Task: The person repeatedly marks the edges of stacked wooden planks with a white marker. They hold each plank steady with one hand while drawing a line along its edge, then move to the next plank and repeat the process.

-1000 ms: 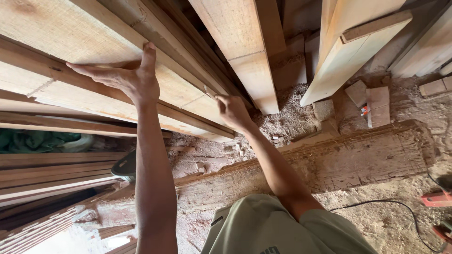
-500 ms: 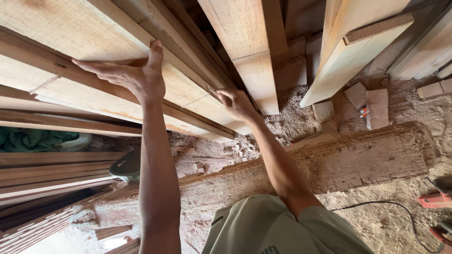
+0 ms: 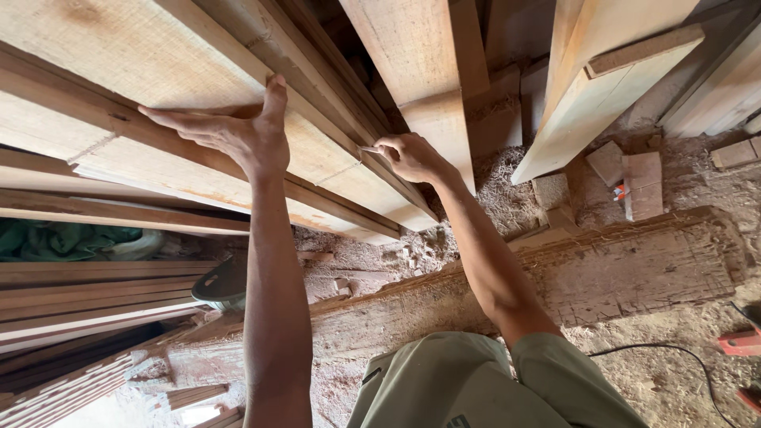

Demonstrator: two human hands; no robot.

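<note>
A long pale wooden plank (image 3: 119,87) leans among a stack of planks at the upper left. My left hand (image 3: 230,131) lies flat on its face, fingers spread, thumb hooked over the upper edge. My right hand (image 3: 408,154) is further down the same plank's edge, fingers pinched on a small thin pencil-like thing (image 3: 370,149) whose tip touches the wood. A faint drawn line (image 3: 349,168) crosses the plank just below that hand.
More planks (image 3: 428,79) and a beam (image 3: 602,87) lean at the top. A rough old log (image 3: 634,269) lies across the sawdust floor. Wood offcuts (image 3: 626,170), a black cable (image 3: 674,353), a red tool (image 3: 741,342) at the right, stacked laths (image 3: 87,293) at the left.
The view has drifted slightly. My right hand has shifted a little up along the plank's edge; my left hand stays pressed flat on the plank.
</note>
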